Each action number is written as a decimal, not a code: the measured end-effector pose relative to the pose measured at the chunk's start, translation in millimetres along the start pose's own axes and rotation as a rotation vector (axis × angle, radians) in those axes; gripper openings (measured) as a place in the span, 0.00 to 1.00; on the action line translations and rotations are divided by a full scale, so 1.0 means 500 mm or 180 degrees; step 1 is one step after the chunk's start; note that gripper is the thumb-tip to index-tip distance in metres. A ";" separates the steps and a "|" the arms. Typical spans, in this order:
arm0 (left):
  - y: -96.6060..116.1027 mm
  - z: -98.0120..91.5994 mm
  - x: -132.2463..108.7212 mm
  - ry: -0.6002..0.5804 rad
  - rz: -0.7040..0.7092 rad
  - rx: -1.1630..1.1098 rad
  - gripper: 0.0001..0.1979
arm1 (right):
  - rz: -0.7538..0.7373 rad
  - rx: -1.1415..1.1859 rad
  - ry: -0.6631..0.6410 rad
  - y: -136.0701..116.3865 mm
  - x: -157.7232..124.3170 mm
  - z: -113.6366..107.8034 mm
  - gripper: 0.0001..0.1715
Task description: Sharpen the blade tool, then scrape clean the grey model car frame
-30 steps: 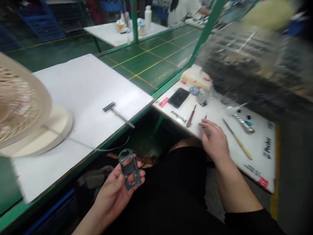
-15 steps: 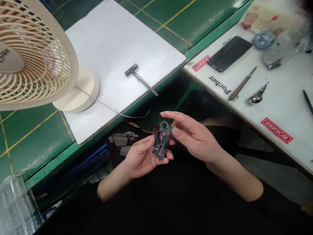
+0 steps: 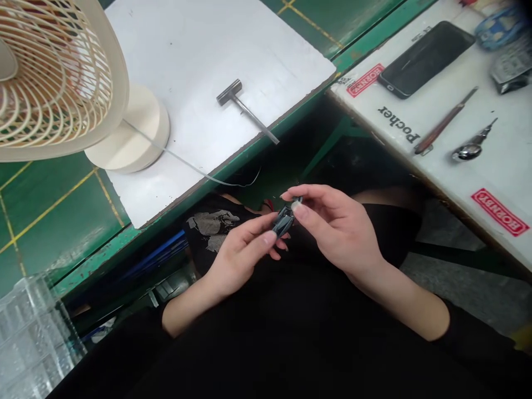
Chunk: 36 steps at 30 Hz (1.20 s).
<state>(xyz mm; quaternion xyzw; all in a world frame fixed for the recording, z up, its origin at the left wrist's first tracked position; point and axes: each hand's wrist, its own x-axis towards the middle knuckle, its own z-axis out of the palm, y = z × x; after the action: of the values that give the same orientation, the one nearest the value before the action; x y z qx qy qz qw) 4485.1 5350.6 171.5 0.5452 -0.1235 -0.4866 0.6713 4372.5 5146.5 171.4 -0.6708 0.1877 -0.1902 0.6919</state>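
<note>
Over my lap, both hands meet on a small dark grey metal part (image 3: pixel 284 222). My left hand (image 3: pixel 243 253) pinches its lower end between thumb and fingers. My right hand (image 3: pixel 332 227) grips its upper end with thumb and forefinger. The part is turned edge-on, so its cut-outs are hidden. My black clothing lies below the hands.
A beige fan (image 3: pixel 58 72) stands on a white board (image 3: pixel 199 61) at the left, with a T-shaped metal tool (image 3: pixel 245 108) near the edge. On the right white mat (image 3: pixel 494 160) lie a black phone (image 3: pixel 424 58), a brown-handled tool (image 3: pixel 444 122) and a small shiny tool (image 3: pixel 471 147). Clear plastic trays (image 3: pixel 29 338) sit at bottom left.
My right hand left the mat and came to the part, closing on its top end. The part has turned from face-on to edge-on. The view tilted down toward my lap.
</note>
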 end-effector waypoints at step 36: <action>-0.034 -0.020 -0.019 -0.0176 0.1982 0.1527 0.31 | -0.1314 -0.0348 -0.0630 -0.021 -0.036 0.025 0.31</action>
<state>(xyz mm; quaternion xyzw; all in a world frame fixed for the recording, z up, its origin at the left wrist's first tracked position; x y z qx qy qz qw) 4478.4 5365.3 156.9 0.6098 -0.4112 -0.2316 0.6368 4363.3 5166.5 182.5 -0.7467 -0.0122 -0.2506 0.6160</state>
